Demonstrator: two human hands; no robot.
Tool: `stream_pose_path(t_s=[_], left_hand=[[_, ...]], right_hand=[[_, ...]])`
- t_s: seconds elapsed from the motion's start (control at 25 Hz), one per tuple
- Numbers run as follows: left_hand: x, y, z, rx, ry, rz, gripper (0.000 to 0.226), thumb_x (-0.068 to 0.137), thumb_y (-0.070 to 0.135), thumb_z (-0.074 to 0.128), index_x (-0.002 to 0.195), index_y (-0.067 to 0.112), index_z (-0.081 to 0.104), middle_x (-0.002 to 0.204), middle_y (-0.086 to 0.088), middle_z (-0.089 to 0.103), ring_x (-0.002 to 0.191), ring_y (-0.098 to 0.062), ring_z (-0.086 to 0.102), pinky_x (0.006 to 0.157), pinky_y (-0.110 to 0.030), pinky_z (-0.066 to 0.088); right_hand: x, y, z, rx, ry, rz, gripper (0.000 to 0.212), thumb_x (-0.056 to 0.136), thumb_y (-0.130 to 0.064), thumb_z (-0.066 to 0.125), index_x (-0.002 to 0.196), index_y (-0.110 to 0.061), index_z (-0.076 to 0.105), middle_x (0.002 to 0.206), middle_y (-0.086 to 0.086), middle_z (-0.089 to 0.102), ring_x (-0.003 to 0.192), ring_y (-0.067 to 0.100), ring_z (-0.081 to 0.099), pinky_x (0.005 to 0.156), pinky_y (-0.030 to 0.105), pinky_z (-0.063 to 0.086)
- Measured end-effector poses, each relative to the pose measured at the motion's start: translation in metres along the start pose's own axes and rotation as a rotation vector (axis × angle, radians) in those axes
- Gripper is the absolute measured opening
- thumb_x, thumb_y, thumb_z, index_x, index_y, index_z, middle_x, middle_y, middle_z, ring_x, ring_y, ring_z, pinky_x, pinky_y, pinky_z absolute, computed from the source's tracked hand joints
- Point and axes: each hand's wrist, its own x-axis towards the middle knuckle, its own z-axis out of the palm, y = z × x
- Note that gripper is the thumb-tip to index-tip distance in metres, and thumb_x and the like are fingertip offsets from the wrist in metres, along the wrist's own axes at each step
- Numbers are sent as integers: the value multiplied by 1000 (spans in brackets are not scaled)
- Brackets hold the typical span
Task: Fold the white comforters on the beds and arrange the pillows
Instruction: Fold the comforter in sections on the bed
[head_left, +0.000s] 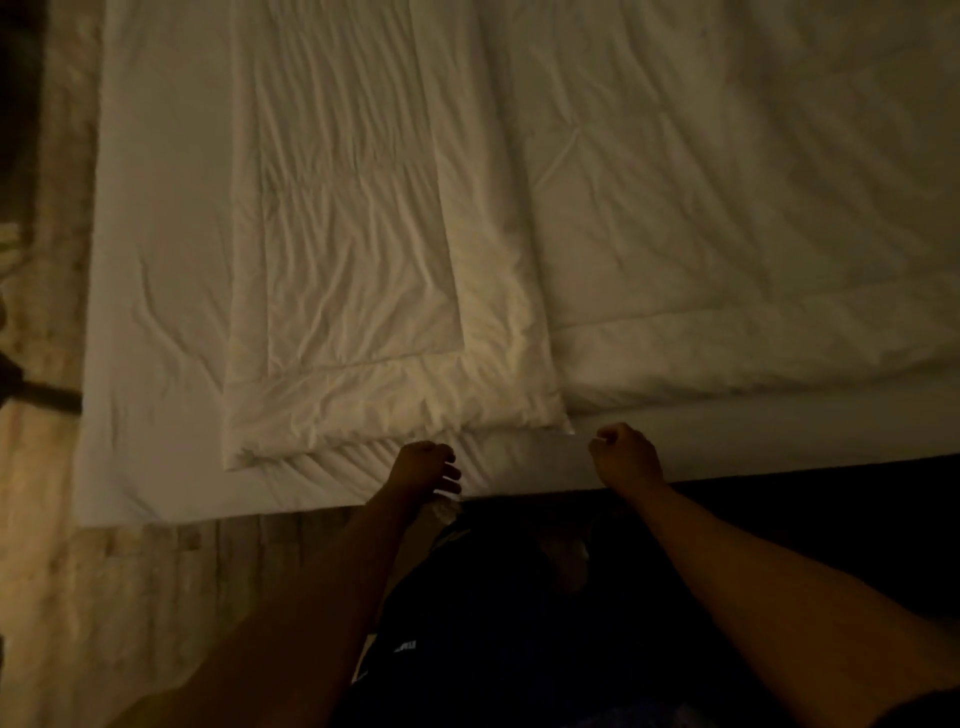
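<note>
Comforter (353, 260) lies partly folded lengthwise on bed (150, 260); we judge folding unfinished, no pillows visible; left hand (423, 465) and right hand (626, 457) curl at its near edge, grip unclear.

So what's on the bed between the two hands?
Only bare white sheet, seen in the head view; the folded comforter ends just above the gap between left hand and right hand.

White-sheeted bed (156, 312), white comforter (675, 208) spread across it, left part folded over (353, 249), wrinkled.
</note>
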Motion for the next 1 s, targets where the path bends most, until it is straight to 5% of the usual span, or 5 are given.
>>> stream_pose_path(t_s=[0.32, 0.48, 0.68, 0.84, 1.0], left_hand=[[-10, 59, 107, 149, -103, 94, 23, 98, 15, 53, 104, -5, 63, 85, -22, 68, 71, -33, 67, 67, -39, 53], [-5, 89, 153, 270, -148, 162, 30, 98, 15, 45, 106, -8, 62, 83, -20, 64, 68, -32, 62, 62, -34, 49], [-3, 135, 219, 475, -99, 236, 25, 95, 20, 55, 102, -2, 64, 91, -18, 70, 73, -29, 65, 66, -35, 51], [15, 183, 309, 639, -53, 305, 27, 93, 24, 55, 99, 0, 66, 100, -20, 72, 85, -33, 69, 72, -36, 54], [15, 225, 439, 992, 32, 515, 36, 92, 32, 54, 115, 4, 61, 116, -12, 63, 107, -31, 60, 90, -36, 51]], right_hand=[[18, 30, -96, 98, -11, 133, 34, 93, -28, 54, 115, -5, 66, 122, 18, 64, 110, 34, 61, 88, 31, 47], [71, 88, -139, 289, 110, 228, 50, 69, -49, 55, 100, -12, 69, 113, 18, 69, 95, 32, 66, 93, 47, 54], [76, 89, -230, 476, 183, 280, 17, 90, -20, 54, 74, -24, 55, 88, 7, 60, 87, 25, 58, 94, 50, 54], [133, 137, -311, 596, 220, 302, 28, 92, -13, 53, 114, 2, 63, 81, 3, 58, 77, 24, 59, 86, 41, 54], [183, 195, -402, 753, 286, 382, 36, 91, -16, 57, 121, 4, 58, 121, 24, 61, 109, 36, 62, 89, 36, 54]])
